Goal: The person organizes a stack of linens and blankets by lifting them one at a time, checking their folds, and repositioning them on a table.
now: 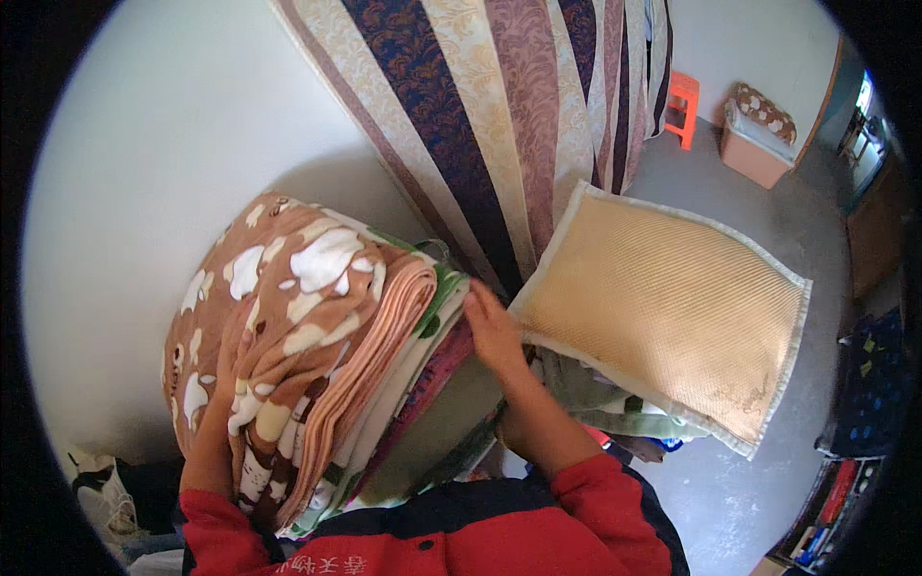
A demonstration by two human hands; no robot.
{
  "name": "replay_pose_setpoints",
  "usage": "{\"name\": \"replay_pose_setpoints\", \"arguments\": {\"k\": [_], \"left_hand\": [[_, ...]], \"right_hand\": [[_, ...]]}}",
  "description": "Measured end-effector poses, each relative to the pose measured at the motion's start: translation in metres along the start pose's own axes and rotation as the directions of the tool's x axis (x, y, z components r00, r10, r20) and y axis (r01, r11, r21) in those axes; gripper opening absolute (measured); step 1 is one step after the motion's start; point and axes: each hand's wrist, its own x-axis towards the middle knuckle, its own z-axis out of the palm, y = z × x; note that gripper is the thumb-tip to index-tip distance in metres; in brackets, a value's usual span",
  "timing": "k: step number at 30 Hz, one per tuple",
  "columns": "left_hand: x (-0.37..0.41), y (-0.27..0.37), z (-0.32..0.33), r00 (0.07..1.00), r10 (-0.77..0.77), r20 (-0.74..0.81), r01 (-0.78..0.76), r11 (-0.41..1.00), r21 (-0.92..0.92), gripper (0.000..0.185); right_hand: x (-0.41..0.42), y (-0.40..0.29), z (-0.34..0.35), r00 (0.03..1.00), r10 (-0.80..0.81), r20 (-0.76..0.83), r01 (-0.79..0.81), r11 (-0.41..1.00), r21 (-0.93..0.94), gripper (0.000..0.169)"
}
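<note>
A tall stack of folded blankets stands before me, tilted against the white wall. On its left lies a plush brown blanket [324,266] with white and cream animal shapes, creased near my left hand [234,345], which rests on it with the fingers partly hidden. Beside it come the layered folds of a peach cloth [360,345], then a green-and-white blanket [425,345] and dark red and olive layers. My right hand [495,327] touches the stack's far right edge, fingers extended along it. Whether either hand grips the cloth cannot be made out.
Right of the stack, a tan woven mat cushion [670,309] with a pale border lies over more folded cloth [612,403]. A striped curtain [461,129] hangs behind. Farther off are an orange plastic stool [683,108] and a pink bin [756,155] with a brown patterned blanket [765,111] on top.
</note>
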Motion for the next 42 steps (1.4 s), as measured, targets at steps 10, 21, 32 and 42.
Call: {"name": "replay_pose_setpoints", "arguments": {"k": [10, 21, 32, 42], "left_hand": [[0.016, 0.023, 0.012, 0.989, -0.14, 0.039, 0.142, 0.987, -0.073, 0.058], [0.063, 0.144, 0.022, 0.993, -0.121, -0.018, 0.09, 0.82, -0.565, 0.095], [0.081, 0.107, 0.044, 0.902, -0.307, -0.303, 0.129, 0.863, -0.488, 0.035], [0.071, 0.05, 0.026, 0.832, -0.486, -0.268, 0.062, 0.56, -0.826, 0.024]], "right_hand": [[0.011, -0.09, 0.032, 0.868, -0.438, 0.236, 0.356, 0.878, 0.32, 0.071], [-0.002, -0.099, 0.053, 0.852, -0.508, 0.126, 0.416, 0.803, 0.427, 0.072], [0.015, -0.074, 0.041, 0.928, -0.37, 0.047, 0.321, 0.857, 0.403, 0.068], [0.009, -0.023, 0.016, 0.97, -0.051, 0.237, -0.092, 0.827, 0.554, 0.049]]}}
